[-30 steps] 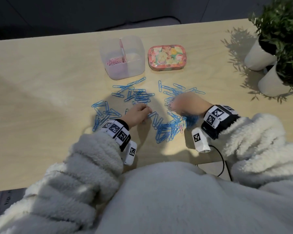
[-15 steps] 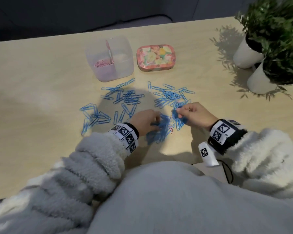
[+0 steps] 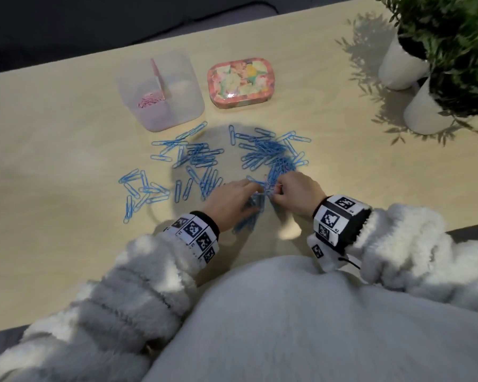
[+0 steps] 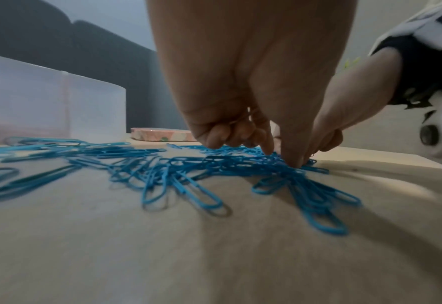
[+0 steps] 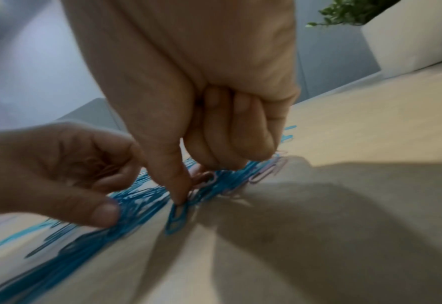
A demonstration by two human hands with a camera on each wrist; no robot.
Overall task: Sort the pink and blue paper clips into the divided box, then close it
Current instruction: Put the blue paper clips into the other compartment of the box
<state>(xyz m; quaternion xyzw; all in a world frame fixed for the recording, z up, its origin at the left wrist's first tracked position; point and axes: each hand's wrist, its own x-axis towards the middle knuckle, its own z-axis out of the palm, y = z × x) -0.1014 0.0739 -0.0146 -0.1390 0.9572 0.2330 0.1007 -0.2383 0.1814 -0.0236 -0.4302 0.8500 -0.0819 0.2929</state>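
Observation:
Several blue paper clips (image 3: 193, 158) lie scattered on the wooden table, heaped thickest near the front middle (image 4: 240, 166). My left hand (image 3: 253, 193) has curled fingers and its thumb down in the blue heap (image 5: 126, 207), gripping clips there. My right hand (image 3: 275, 193) meets it from the right; its thumb and forefinger pinch at a pink paper clip (image 5: 208, 180) among the blue ones, the other fingers curled. A few more pink clips (image 5: 265, 171) lie just beyond. The translucent divided box (image 3: 186, 106) stands open at the back, with pink clips (image 3: 149, 102) in its left compartment.
The floral lid (image 3: 239, 82) lies right of the box. Two white pots with green plants (image 3: 425, 103) stand at the far right. Bare table stretches to the left (image 3: 53, 161). The table's front edge runs close to my body.
Both hands have come together over the front heap, dragging blue clips toward the middle. The right hand moved left and nearer; the left hand moved right.

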